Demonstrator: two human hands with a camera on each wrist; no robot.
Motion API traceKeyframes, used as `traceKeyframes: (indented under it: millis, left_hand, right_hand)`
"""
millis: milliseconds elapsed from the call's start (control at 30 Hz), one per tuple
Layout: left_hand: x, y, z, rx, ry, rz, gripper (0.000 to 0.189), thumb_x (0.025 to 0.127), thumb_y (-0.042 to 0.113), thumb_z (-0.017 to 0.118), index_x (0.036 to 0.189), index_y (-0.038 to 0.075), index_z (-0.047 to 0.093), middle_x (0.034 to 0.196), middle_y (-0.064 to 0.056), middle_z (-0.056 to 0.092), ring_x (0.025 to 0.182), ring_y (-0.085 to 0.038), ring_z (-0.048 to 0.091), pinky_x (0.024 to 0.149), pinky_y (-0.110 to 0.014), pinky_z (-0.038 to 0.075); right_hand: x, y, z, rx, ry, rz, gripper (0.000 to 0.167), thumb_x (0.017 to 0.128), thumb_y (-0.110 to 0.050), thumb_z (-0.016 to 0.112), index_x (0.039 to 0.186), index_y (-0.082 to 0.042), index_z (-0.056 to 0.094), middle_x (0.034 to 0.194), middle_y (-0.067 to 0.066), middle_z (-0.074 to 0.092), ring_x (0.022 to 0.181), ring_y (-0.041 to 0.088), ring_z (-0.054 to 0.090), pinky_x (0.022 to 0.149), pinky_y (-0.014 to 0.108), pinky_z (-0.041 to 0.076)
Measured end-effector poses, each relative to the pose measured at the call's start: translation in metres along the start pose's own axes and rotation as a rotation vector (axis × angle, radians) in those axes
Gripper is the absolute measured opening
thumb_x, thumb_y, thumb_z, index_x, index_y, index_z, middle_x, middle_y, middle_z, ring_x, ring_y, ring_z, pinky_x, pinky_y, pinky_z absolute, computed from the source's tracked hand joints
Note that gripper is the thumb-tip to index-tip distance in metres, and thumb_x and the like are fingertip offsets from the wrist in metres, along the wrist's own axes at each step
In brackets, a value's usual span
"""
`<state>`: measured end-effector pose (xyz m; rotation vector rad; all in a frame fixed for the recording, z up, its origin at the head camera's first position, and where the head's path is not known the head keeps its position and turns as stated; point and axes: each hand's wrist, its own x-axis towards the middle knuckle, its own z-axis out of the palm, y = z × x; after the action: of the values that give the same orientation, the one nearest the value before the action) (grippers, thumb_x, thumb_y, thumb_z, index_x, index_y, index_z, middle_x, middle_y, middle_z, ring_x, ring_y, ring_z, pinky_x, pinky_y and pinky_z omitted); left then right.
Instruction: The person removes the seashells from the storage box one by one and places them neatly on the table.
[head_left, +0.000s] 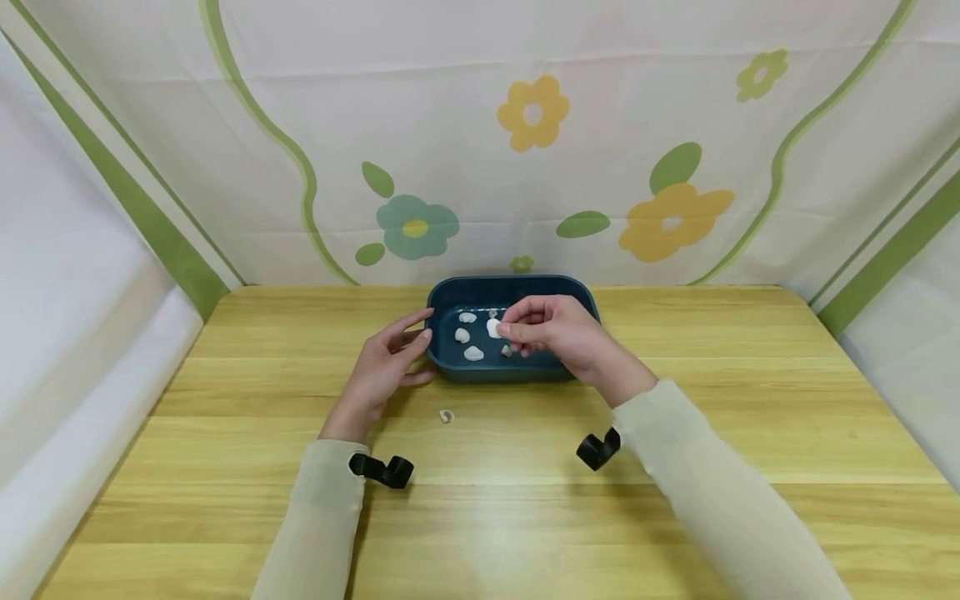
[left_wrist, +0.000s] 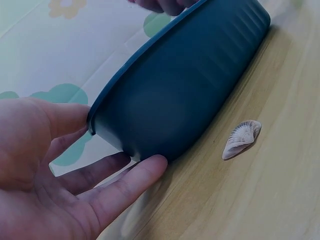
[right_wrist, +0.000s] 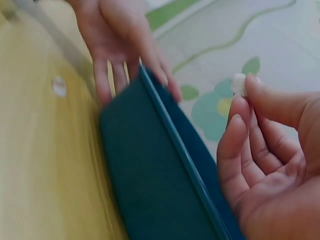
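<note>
White shell (head_left: 493, 327) is pinched between the thumb and fingertips of the right hand (head_left: 561, 332), held over the inside of a dark blue tray (head_left: 510, 375); the remaining fingers of that hand are bent in toward the palm. Below, in the tray, three pale shells (head_left: 473, 353) lie apart toward the left end, and two smaller pieces (head_left: 506, 351) (partly hidden, so I cannot tell their shape) show near the right hand. At the tray's left end, the left hand (head_left: 381, 363) has its fingers spread and fairly straight, touching the rim and the outer wall. Nearer the person, a ribbed shell (left_wrist: 242, 139) lies by itself outside the tray on the wooden table (head_left: 480, 517). Both arms wear light sleeves (head_left: 720, 475) with a black mount (head_left: 597, 450) at each wrist. Behind the table hangs a pale cloth (head_left: 420, 108) printed with flowers.
</note>
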<state>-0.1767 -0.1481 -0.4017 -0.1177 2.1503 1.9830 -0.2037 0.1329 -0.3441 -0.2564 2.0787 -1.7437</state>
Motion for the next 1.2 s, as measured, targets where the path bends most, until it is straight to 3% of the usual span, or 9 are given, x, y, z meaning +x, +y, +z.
traceKeyframes:
  millis: [233, 433, 700, 933, 1200]
  left_hand:
    - [-0.001, 0.002, 0.0, -0.002, -0.006, 0.002, 0.045, 0.112, 0.027, 0.06, 0.157, 0.032, 0.057, 0.154, -0.015, 0.057, 0.134, -0.035, 0.064, 0.091, -0.041, 0.068]
    - [-0.001, 0.002, 0.0, -0.006, -0.005, 0.002, 0.045, 0.112, 0.027, 0.06, 0.157, 0.032, 0.057, 0.153, -0.015, 0.057, 0.134, -0.034, 0.064, 0.09, -0.041, 0.068]
    - [0.0, 0.001, -0.001, -0.01, -0.008, 0.0, 0.045, 0.112, 0.027, 0.06, 0.157, 0.032, 0.057, 0.153, -0.015, 0.057, 0.134, -0.033, 0.063, 0.091, -0.042, 0.068]
    - [-0.001, 0.0, 0.0, -0.002, 0.002, -0.007, 0.044, 0.112, 0.028, 0.06, 0.156, 0.033, 0.057, 0.152, -0.015, 0.057, 0.133, -0.034, 0.064, 0.091, -0.042, 0.068]
    - [-0.001, 0.002, 0.001, -0.007, 0.004, -0.009, 0.044, 0.112, 0.028, 0.06, 0.156, 0.032, 0.058, 0.152, -0.015, 0.058, 0.133, -0.034, 0.064, 0.091, -0.041, 0.068]
  right_hand:
    - [-0.033, 0.007, 0.007, 0.03, 0.024, -0.021, 0.01, 0.1, -0.013, 0.078, 0.106, -0.005, 0.074, 0.092, 0.004, 0.076, 0.08, 0.024, 0.066, 0.074, 0.028, 0.063]
    - [-0.049, 0.024, 0.015, 0.068, 0.026, -0.028, 0.009, 0.097, -0.01, 0.081, 0.103, -0.004, 0.076, 0.092, 0.0, 0.078, 0.076, 0.018, 0.068, 0.074, 0.027, 0.064]
    - [-0.06, 0.041, 0.023, 0.047, -0.004, 0.034, 0.019, 0.095, -0.012, 0.084, 0.105, 0.002, 0.076, 0.09, 0.004, 0.077, 0.067, 0.017, 0.059, 0.053, 0.02, 0.049]
    - [-0.059, 0.056, 0.033, -0.096, 0.065, 0.1, 0.02, 0.093, -0.018, 0.086, 0.1, -0.002, 0.077, 0.089, 0.014, 0.076, 0.064, 0.02, 0.06, 0.052, 0.024, 0.049]
    - [-0.055, 0.062, 0.035, -0.269, 0.167, 0.128, 0.013, 0.092, -0.017, 0.087, 0.094, -0.007, 0.078, 0.084, 0.006, 0.074, 0.065, 0.019, 0.06, 0.055, 0.025, 0.051]
